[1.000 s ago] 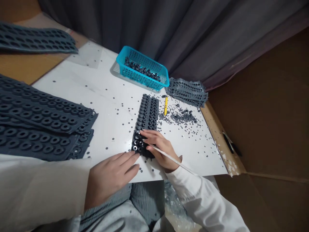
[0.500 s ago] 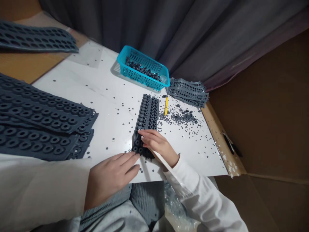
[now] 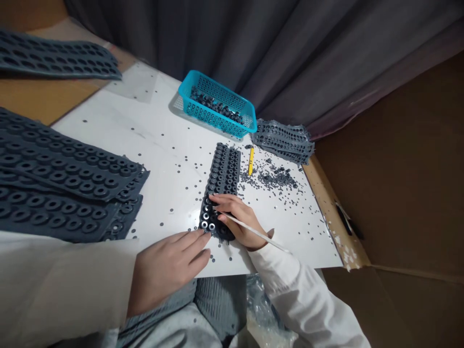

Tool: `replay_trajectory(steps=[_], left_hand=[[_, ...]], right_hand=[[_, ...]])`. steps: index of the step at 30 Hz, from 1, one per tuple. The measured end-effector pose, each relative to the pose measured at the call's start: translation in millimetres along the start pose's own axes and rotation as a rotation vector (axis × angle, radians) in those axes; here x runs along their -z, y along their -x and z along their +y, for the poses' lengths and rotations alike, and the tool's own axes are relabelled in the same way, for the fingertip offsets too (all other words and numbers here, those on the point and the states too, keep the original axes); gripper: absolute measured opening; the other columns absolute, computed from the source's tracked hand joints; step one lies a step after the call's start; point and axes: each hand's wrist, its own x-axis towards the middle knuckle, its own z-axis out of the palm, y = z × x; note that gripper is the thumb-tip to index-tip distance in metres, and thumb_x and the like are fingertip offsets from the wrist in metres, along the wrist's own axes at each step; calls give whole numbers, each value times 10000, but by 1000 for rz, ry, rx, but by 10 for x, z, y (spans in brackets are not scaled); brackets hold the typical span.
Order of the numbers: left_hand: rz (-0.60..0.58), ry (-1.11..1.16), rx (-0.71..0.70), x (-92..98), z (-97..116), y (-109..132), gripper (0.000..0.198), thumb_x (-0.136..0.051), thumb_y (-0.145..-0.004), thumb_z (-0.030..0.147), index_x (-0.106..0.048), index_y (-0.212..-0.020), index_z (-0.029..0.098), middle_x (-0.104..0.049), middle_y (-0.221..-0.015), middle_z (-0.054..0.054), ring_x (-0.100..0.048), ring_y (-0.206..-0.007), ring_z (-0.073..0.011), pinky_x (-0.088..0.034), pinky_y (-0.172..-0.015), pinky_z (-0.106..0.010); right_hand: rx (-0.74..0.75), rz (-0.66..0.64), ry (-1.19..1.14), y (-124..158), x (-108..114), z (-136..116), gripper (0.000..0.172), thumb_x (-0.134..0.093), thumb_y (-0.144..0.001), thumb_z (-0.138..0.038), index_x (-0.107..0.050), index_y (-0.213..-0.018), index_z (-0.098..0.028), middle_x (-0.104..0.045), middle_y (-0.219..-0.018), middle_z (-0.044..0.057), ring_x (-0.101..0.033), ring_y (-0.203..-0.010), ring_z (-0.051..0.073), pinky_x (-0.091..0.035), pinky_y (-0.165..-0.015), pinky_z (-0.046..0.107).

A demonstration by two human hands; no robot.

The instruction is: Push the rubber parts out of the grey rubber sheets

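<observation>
A dark rubber sheet (image 3: 223, 169) with rows of raised rings lies lengthwise on the white table. My left hand (image 3: 174, 263) rests at its near left corner, fingers stretched out and fingertips touching the edge. Over the near half of the sheet, my right hand (image 3: 241, 220) is closed around a thin white stick-like tool (image 3: 253, 232). The tool's tip sits among the rings, and its back end lies across the white sleeve. Several rings near the left hand catch the light.
A blue basket (image 3: 217, 113) of small dark pieces stands at the back. Beside it lie stacked punched sheets (image 3: 284, 140). A yellow tool (image 3: 251, 162) lies near scattered dark bits (image 3: 279, 179). Larger ringed sheets (image 3: 65, 179) cover the left; another holed sheet (image 3: 58, 60) lies behind.
My right hand has turned slightly, so the white tool now lies at a different angle and shows more of its length. Near-end rings now shine. My left hand stays about where it was.
</observation>
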Motion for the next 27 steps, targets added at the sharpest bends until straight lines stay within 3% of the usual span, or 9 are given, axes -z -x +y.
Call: replay_trajectory(steps=[7, 12, 16, 23, 27], left_hand=[[-9, 20, 4, 2, -18, 16, 312, -368, -929, 143, -667, -928, 229, -672, -1094, -4, -592, -1001, -149, -454, -821, -267], [-46, 15, -29, 10, -33, 1, 290, -385, -926, 147, -665, -928, 223, -666, -1105, -16, -584, -1015, -155, -452, -828, -268], [-76, 3, -38, 1, -25, 11, 255, -414, -919, 160, -661, -946, 219, -655, -1121, -26, -572, -1030, -155, -444, -857, -268], [-29, 21, 1, 2, -11, 14, 288, -392, -918, 145, -669, -919, 225, -669, -1098, -15, -589, -1003, -151, -456, -834, -264], [-30, 15, -5, 21, -14, -3, 323, -363, -929, 149, -675, -904, 225, -677, -1090, -7, -601, -991, -148, -458, -817, -262]], right_hand=[[121, -63, 361, -68, 64, 77, 191, -463, -908, -144, -516, -1080, -207, -537, -1294, 158, -582, -1043, 192, -525, -842, 380], [65, 58, 199, -148, 116, 70, 157, -463, -910, -158, -516, -1053, -194, -608, -1197, 140, -587, -1043, 184, -522, -853, 370], [39, 6, 82, -136, 104, 66, 119, -480, -906, -206, -538, -1010, -200, -612, -1196, 116, -557, -1090, 196, -518, -884, 384], [53, -49, 226, -135, 61, 150, 148, -456, -914, -176, -541, -1034, -194, -608, -1205, 111, -540, -1065, 189, -534, -844, 363], [59, 11, 333, -200, 101, 215, 142, -446, -921, -181, -532, -1034, -189, -587, -1232, 135, -545, -1037, 190, -518, -849, 386]])
